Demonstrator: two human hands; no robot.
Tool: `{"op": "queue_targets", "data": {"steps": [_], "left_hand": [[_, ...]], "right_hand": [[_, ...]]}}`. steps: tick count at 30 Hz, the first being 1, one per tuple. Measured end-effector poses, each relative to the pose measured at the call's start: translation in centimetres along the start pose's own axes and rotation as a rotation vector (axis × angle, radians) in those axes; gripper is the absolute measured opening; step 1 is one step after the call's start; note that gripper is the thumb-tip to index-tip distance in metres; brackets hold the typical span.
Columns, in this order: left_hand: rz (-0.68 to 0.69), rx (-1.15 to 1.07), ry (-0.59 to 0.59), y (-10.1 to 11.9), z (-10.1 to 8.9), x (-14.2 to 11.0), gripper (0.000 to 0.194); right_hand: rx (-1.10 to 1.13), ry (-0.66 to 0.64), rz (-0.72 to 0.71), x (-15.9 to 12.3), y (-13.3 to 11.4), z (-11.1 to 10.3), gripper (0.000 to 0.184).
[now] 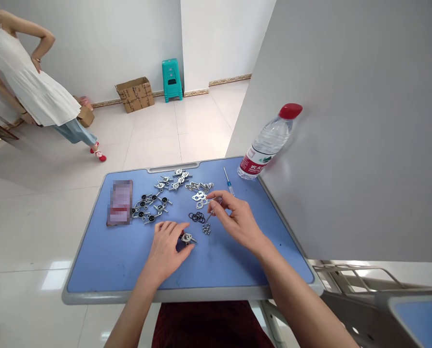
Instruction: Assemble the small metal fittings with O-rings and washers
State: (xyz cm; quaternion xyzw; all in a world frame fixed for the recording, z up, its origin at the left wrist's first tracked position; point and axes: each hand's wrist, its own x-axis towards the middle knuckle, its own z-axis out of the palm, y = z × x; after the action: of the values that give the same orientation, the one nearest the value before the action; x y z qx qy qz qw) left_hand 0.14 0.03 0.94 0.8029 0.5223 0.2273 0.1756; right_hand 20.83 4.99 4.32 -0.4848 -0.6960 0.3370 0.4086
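Near the front of the desk, my left hand [168,244] has thumb and fingers closed around a small metal flanged part [187,237]. My right hand [236,220] pinches a thin screwdriver [209,217], its handle mostly hidden by the fingers. The tip points down at a small pile of screws [206,229]. Black rubber rings [197,217] lie just left of that tip. Behind them are flat metal plates [200,197] and metal clips [200,186]. Several flanged parts with black centres [151,218] sit to the left, and more metal flanged parts [179,179] lie farther back.
A phone [120,203] rests on the blue desk [103,266] at the left. Another screwdriver [229,186] lies at the back right, beside a red-capped water bottle [265,145] against a grey partition [364,145]. A person [38,87] stands at the far left.
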Motion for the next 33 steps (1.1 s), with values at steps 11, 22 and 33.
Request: {"op": "queue_targets", "data": {"steps": [11, 22, 33], "left_hand": [[0.028, 0.026, 0.008, 0.0, -0.2, 0.1, 0.008], [0.051, -0.014, 0.013, -0.3, 0.0, 0.2, 0.007], [0.045, -0.019, 0.014, -0.5, 0.2, 0.1, 0.006]], "right_hand": [[-0.211, -0.132, -0.024, 0.0, -0.3, -0.3, 0.023], [-0.326, -0.263, -0.084, 0.1, -0.1, -0.8, 0.021], [-0.618, -0.561, 0.108, 0.5, 1.2, -1.0, 0.022]]}}
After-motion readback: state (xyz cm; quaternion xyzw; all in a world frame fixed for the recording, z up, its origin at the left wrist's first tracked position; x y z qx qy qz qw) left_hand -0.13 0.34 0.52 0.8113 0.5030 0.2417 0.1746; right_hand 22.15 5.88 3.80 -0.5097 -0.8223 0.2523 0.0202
